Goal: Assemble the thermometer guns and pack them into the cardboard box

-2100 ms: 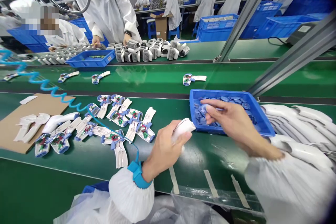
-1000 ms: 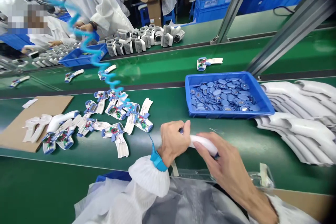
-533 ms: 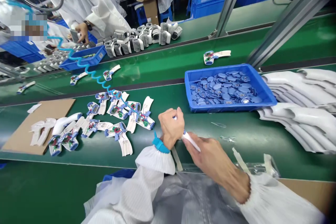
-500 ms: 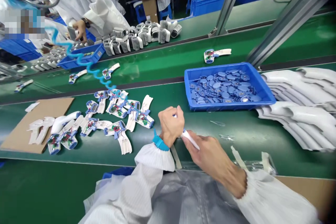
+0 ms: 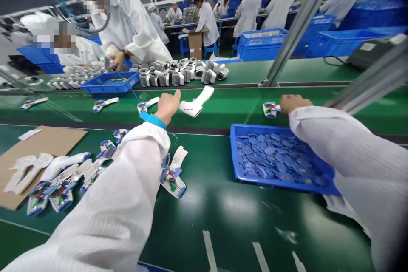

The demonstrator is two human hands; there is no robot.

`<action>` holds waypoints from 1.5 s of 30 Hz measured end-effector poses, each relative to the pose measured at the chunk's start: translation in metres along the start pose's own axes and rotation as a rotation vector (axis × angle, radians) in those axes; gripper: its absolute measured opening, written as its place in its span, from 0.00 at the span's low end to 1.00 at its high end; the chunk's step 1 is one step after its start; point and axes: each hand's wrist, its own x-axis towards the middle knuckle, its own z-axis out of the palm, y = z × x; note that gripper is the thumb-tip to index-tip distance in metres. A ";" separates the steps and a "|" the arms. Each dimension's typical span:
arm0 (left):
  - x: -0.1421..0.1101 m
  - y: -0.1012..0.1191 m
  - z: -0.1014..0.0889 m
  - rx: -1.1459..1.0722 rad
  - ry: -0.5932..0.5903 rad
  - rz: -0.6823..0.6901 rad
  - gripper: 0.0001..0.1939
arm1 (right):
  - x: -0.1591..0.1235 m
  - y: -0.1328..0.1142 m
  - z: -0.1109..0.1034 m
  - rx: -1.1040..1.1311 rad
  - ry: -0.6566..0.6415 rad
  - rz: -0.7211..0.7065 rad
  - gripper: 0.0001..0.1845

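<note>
My left hand (image 5: 168, 108), a blue band at its wrist, reaches over the green conveyor belt. Just right of its fingertips is a closed white gun-shaped housing (image 5: 195, 105), like a handheld thermometer; whether the fingers still grip it is hidden. Across the belt, my right hand (image 5: 295, 103) has its fingers closed around the handle of an open housing half (image 5: 270, 109) with circuit parts inside. Below my right forearm sits a blue tray (image 5: 234, 157) of blue oval caps (image 5: 270, 153). More open halves (image 5: 174, 180) lie beside and behind my left sleeve.
Cardboard (image 5: 60, 138) with white shells (image 5: 28, 170) is at left. Other open halves (image 5: 105, 103) lie along the belt. Beyond it are grey-and-white parts (image 5: 178, 72), a blue bin (image 5: 110, 85) and co-workers in white. A metal post (image 5: 299, 29) stands at right.
My hands, earlier together around a white housing near the front edge, have moved forward and apart to the belt. The closed white housing now shows beside my left hand. The view has tilted up.
</note>
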 end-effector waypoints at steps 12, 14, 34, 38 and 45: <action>-0.091 -0.023 -0.004 -0.127 -0.351 0.202 0.18 | -0.019 -0.030 -0.012 0.068 -0.155 -0.307 0.29; -0.121 -0.014 0.002 -0.191 -0.358 0.317 0.32 | -0.070 -0.056 -0.021 0.116 -0.136 -0.438 0.28; -0.280 -0.057 0.013 0.053 -0.767 0.390 0.14 | -0.318 -0.083 0.002 0.372 0.105 -0.406 0.15; -0.285 -0.057 0.015 0.049 -0.761 0.430 0.10 | -0.327 -0.085 0.009 0.348 0.154 -0.424 0.13; -0.281 -0.066 0.028 -0.148 -0.780 0.039 0.12 | -0.332 -0.079 -0.003 0.348 0.253 -0.244 0.16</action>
